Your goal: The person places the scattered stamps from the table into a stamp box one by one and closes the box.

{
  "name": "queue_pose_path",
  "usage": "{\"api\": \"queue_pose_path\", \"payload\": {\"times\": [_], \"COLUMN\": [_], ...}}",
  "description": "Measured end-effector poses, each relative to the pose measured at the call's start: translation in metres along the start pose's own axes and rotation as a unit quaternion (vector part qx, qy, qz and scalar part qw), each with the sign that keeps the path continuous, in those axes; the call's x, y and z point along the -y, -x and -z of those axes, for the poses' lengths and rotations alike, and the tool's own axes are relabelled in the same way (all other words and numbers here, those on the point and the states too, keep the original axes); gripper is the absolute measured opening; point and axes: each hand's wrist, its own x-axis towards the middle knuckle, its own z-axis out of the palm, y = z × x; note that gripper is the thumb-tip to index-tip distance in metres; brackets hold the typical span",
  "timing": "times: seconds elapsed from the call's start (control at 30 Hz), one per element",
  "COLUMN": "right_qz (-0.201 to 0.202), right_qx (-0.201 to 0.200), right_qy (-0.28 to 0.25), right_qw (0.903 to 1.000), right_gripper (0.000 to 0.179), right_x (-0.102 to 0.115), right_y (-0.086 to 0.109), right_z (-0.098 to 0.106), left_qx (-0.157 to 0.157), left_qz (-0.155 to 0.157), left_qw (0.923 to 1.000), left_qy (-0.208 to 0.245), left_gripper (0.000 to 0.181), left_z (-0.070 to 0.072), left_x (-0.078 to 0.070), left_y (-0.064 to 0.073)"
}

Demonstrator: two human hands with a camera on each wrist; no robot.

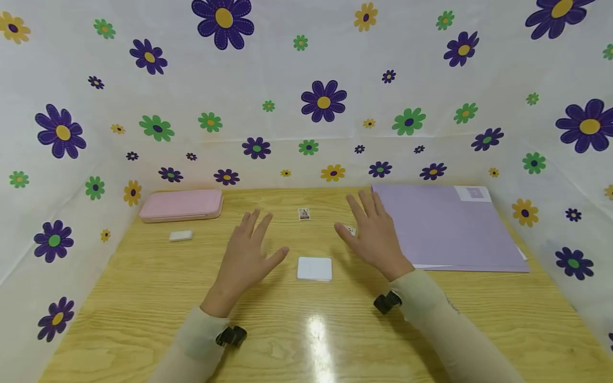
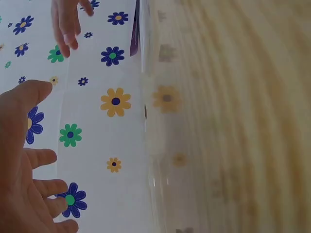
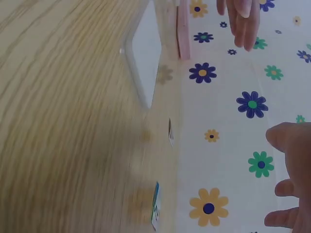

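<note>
The left hand [image 1: 245, 258] and right hand [image 1: 377, 236] hover above the yellowish wood-grain worktop [image 1: 139, 287], fingers [image 1: 263, 226] spread and grasping nothing; the flat white round-cornered rectangular stack [image 1: 314, 268] lies between them, slightly nearer.

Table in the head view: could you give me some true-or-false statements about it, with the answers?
1. In the head view, the white rectangular object lies between the left hand and right hand. True.
2. The pink case lies left of the purple folder. True.
3. The right hand pinches the white rectangular object. False: it holds nothing.
4. The small white block rests on the pink case. False: the small white block lies on the table.
</note>
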Motion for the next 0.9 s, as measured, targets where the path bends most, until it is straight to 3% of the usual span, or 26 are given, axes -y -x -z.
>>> {"api": "queue_pose_path", "payload": {"times": [0.2,0.5,0.7,0.9], "right_qz": [0.001,-0.029,-0.044,-0.071], "right_qx": [0.007,0.049,0.084,0.133], "right_qy": [-0.121,-0.204,-0.250,-0.263], "right_qw": [0.9927,0.9773,0.9635,0.9530], "right_gripper": [0.062,0.052,0.044,0.038], "right_x": [0.005,0.012,0.013,0.019], "right_y": [-0.014,-0.041,-0.060,-0.075], "right_z": [-0.003,-0.011,-0.022,-0.031], "left_qx": [0.010,0.047,0.085,0.124], "left_qz": [0.001,0.027,0.037,0.048], "left_qw": [0.9994,0.9940,0.9823,0.9702], "left_qy": [0.033,0.095,0.162,0.202], "left_gripper": [0.085,0.082,0.080,0.081], "left_z": [-0.004,-0.007,-0.010,-0.011], "left_x": [-0.007,-0.016,-0.018,-0.020], "left_y": [0.000,-0.003,-0.007,-0.011]}}
